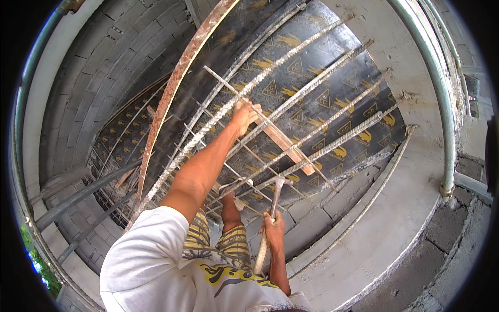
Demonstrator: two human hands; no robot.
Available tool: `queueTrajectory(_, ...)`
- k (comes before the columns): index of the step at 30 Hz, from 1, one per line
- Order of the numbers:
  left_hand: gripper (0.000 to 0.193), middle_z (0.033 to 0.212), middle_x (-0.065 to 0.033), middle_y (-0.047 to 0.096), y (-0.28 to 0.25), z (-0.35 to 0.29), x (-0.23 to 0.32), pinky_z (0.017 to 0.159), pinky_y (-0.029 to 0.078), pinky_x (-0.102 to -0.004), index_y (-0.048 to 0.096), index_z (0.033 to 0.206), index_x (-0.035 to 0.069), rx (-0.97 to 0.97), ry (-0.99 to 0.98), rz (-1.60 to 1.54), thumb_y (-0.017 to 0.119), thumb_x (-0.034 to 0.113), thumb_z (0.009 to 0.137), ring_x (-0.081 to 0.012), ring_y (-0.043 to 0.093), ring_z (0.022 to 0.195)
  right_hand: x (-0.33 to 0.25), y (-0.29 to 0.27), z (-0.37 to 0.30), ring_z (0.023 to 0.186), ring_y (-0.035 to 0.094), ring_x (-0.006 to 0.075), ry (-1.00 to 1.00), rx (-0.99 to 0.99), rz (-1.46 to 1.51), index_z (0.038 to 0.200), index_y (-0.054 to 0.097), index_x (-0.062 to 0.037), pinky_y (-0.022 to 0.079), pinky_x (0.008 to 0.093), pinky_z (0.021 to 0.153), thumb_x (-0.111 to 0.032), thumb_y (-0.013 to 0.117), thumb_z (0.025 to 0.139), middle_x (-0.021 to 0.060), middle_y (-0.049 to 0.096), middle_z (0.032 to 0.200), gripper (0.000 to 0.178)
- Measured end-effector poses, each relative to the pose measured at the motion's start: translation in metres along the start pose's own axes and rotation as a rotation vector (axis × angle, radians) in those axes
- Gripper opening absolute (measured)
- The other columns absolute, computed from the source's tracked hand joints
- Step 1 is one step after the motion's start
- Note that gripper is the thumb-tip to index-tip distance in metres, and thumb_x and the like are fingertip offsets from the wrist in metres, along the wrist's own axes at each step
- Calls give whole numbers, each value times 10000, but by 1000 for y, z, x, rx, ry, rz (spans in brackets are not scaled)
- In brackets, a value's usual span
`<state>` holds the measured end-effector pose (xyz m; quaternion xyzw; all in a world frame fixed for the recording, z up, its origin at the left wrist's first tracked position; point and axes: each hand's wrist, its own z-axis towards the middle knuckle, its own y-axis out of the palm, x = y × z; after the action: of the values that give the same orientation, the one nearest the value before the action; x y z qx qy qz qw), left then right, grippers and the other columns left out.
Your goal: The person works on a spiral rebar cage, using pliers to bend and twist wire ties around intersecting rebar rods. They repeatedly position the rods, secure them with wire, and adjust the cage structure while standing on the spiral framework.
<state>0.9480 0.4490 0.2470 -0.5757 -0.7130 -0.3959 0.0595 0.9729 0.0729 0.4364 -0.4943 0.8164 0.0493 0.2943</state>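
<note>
My left hand (244,117) is stretched out to the upper middle, its fingers closed round the upper end of a flat wooden strip (286,144). The strip slants down to the right among ribbed steel bars (312,86), close over a dark printed formwork sheet (322,52). Part of the grip is hidden by the hand itself and a bar. Lower down, near my body, my right hand (274,229) grips a hammer (261,255) by its wooden handle. The hammer's metal head (280,182) points away from me, just beside the lower bars.
Thin cross bars (254,153) cross the long bars around my legs. A rusty curved metal strip (176,86) rises on the left. Grey pipes (442,104) stand to the right, beside a curved concrete ledge (364,229). A block wall (88,67) curves round the left.
</note>
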Motion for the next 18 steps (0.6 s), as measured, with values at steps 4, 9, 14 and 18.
queueTrajectory(4, 619, 1359, -202, 563, -4, -9, 15, 1108, 345, -656, 273, 1510, 163, -107, -16, 6, 606, 265, 999, -401, 527, 1313, 22, -4, -3, 484, 505, 105, -3, 24, -32, 1107, 576, -42, 432, 286, 449, -217, 641, 998, 3, 534, 670, 216)
queueTrajectory(9, 405, 1422, -190, 522, -4, -17, 35, 1153, 324, -565, 476, 1336, 118, -64, 50, 20, 604, 301, 997, -385, 467, 1357, 40, -2, -15, 491, 524, 119, 77, 12, -90, 1054, 541, -35, 420, 306, 442, -226, 710, 938, 20, 543, 671, 279)
queueTrajectory(14, 377, 1382, -193, 560, -17, -8, 29, 1157, 328, -552, 526, 1248, 75, -119, 53, -14, 576, 359, 1004, -368, 486, 1349, 35, 2, -19, 495, 534, 125, 80, -2, -144, 1125, 511, -29, 435, 306, 446, -156, 671, 939, 36, 550, 690, 276)
queueTrajectory(18, 278, 1459, -141, 542, -36, 2, 26, 1163, 354, -496, 529, 1299, 130, -42, 230, 67, 507, 288, 1070, -293, 474, 1398, 6, 9, -17, 509, 537, 119, -31, -53, -149, 1298, 466, -35, 439, 292, 448, -141, 638, 968, 32, 553, 722, 386)
